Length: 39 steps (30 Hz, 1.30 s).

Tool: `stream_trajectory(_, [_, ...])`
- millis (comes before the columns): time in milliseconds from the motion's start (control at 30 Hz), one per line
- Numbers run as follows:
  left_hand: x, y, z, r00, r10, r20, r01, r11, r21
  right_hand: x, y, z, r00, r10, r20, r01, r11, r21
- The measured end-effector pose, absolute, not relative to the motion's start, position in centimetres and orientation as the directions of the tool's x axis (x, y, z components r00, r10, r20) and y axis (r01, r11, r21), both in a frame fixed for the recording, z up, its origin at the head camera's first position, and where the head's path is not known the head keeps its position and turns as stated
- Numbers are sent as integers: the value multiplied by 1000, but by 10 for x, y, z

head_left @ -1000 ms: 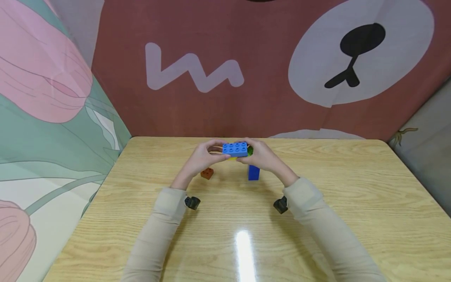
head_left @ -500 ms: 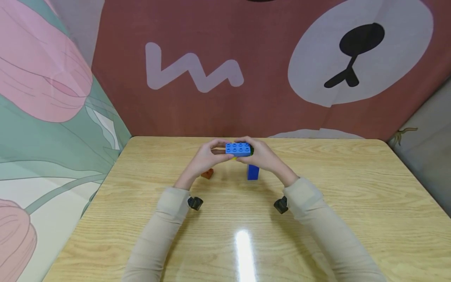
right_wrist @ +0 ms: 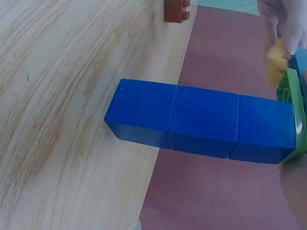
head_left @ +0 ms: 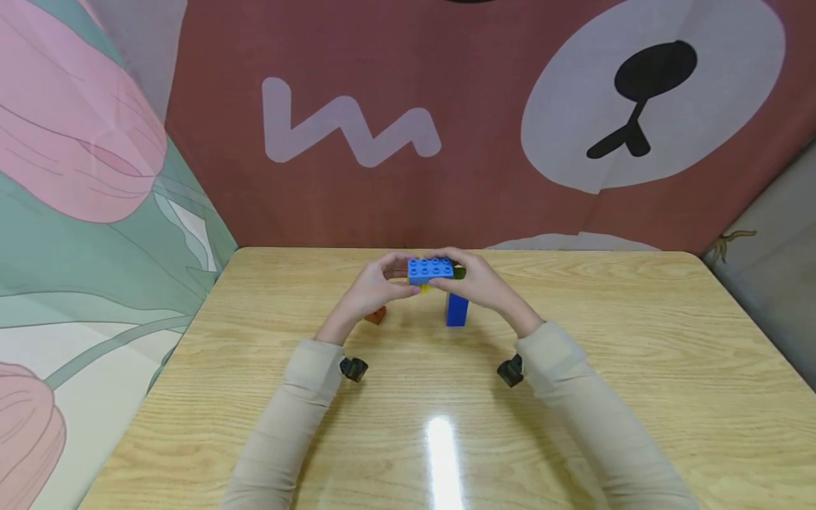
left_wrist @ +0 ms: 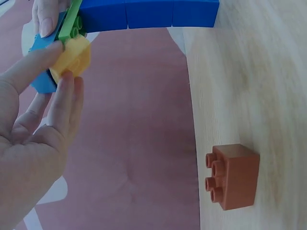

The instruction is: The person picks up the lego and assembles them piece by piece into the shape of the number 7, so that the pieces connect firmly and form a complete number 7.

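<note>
Three dark blue bricks (right_wrist: pixel 204 120) stand stacked as a column on the table, with a green brick (right_wrist: pixel 291 103) on top. Over the green brick lies a light blue toy brick (head_left: pixel 430 269), studs up. My left hand (head_left: pixel 379 287) pinches a yellow brick (left_wrist: pixel 73 58) under the light blue brick's left part, thumb on one side and fingers on the other. From the right, my right hand (head_left: pixel 470 278) grips the light blue brick between thumb and fingers. Part of the yellow brick is hidden by the left fingers.
An orange-brown brick (left_wrist: pixel 240 177) lies on its side on the wooden table (head_left: pixel 408 397), left of the column and partly behind the left hand in the head view. A printed cloth (head_left: pixel 357 205) hangs behind the table's far edge.
The light blue brick and my left hand have shifted slightly right. More of the yellow brick shows below it, and more green shows at its right end. The orange-brown brick has stayed put.
</note>
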State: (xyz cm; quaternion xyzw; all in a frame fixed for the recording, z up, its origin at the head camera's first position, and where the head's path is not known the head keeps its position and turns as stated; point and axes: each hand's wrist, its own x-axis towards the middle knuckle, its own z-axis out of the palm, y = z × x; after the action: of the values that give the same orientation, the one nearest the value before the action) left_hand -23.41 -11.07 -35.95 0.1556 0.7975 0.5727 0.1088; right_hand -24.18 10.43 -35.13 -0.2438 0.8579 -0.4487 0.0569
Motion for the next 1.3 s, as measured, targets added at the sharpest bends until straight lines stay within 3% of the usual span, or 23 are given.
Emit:
stream_trajectory(400, [-233, -113, -365, -931, 361, -48, 37, 224, 974, -239, 105, -350, -877, -464, 128, -368, 476, -799])
stream_trajectory(833, [-233, -112, -373, -934, 353, -58, -24, 99, 995, -237, 105, -357, -814, -488, 315, -533, 411, -740])
stream_trajectory(1300, [-234, -107, -378, -940, 334, -74, -66, 35, 997, -235, 104, -360, -803, -481, 352, -558, 398, -728])
